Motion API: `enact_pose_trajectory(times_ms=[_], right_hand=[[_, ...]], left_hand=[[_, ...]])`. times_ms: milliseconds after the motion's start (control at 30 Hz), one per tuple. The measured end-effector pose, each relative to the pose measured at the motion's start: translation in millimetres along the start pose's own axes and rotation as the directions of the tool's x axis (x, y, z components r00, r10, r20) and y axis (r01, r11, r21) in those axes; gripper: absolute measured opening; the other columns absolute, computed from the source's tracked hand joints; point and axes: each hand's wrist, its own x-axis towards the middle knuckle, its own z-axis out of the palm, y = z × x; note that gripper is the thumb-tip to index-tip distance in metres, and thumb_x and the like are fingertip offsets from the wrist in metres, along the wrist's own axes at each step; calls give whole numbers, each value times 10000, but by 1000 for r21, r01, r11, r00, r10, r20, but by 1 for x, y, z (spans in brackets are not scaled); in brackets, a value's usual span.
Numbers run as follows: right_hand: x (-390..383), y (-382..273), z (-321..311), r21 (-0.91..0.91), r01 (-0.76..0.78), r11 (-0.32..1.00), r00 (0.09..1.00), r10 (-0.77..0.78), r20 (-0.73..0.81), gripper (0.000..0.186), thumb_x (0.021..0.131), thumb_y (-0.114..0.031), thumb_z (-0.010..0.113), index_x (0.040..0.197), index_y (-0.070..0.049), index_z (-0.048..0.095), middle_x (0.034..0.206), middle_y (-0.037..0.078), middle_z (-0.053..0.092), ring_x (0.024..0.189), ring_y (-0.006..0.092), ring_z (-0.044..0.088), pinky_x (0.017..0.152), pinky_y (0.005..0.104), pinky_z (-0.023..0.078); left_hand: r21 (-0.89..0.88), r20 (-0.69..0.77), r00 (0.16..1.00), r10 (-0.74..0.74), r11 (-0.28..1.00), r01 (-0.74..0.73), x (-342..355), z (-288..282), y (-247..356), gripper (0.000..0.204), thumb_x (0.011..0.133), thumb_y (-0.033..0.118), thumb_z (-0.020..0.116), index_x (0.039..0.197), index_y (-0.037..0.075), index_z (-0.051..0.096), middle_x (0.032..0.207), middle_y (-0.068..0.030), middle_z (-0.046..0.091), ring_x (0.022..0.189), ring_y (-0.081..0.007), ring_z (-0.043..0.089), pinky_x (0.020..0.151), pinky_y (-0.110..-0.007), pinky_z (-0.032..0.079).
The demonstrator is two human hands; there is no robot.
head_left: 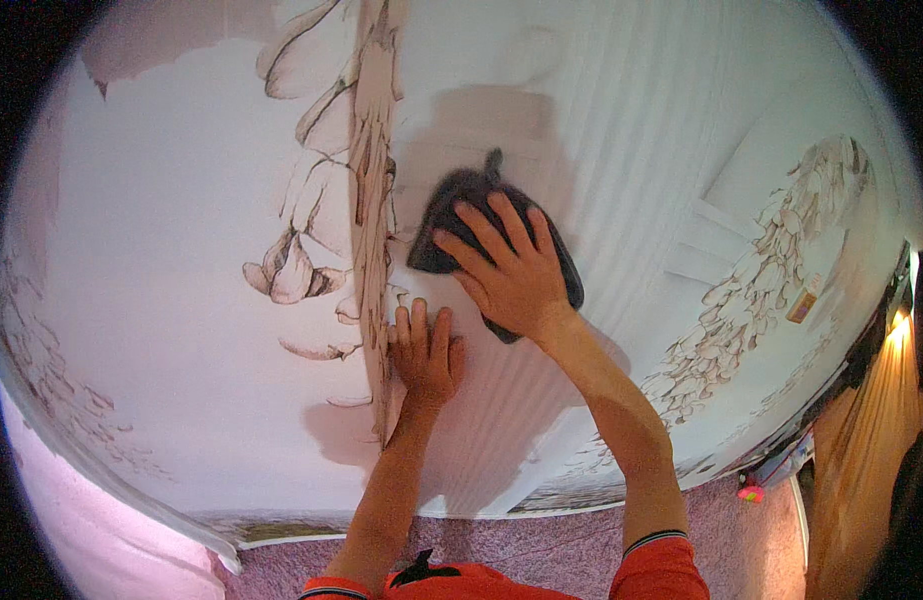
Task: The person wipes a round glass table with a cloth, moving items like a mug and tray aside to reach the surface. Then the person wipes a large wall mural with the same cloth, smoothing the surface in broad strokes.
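My right hand [516, 270] lies flat with its fingers spread on a dark, soft-looking cloth piece [451, 205]. A small tab sticks out at the far end of the dark cloth piece, and part of it is hidden under my palm. Nearer to me and to the left, my left hand [424, 355] rests open on the white printed sheet [181, 250]. Its fingertips are close to a brown tree-trunk print [374, 200], and it holds nothing. The dark cloth piece lies just beyond it, apart from its fingers.
A small yellowish box [803, 305] lies at the right side of the sheet. Beyond the sheet's near edge is pinkish carpet [541, 550]. A lit, tan curtain-like cloth [866, 430] hangs at the far right, with a small pink thing [749, 493] near it.
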Motion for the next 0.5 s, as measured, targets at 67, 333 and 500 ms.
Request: enact_pose_trajectory(times_ms=[67,333,500], right_hand=[[26,6,-2,26,-13,1000,999,14,-47,546,926,-363,698,1459,-294,600,1602,32,475,1491,330,387,1216,590,253],[16,-6,12,-40,56,998,998,-57,-20,553,922,-367,706,1461,-306,600,1623,22,457,1526,323,351,1220,588,242],[33,7,3,45,103,994,995,-104,8,557,933,-388,691,1469,-290,581,1625,31,450,1534,317,343,1239,581,220]], left_hand=[[7,9,1000,0,1000,0,0,-3,0,461,1059,364,542,1419,85,610,1576,-245,447,1435,-509,383,1115,-659,318],[-24,38,999,-32,999,33,1,-3,2,461,1070,383,526,1407,80,611,1537,-282,474,1387,-529,428,1086,-676,332],[-33,46,998,-38,999,40,-4,-2,3,484,1071,390,510,1416,61,595,1551,-296,452,1409,-554,395,1103,-695,299]])
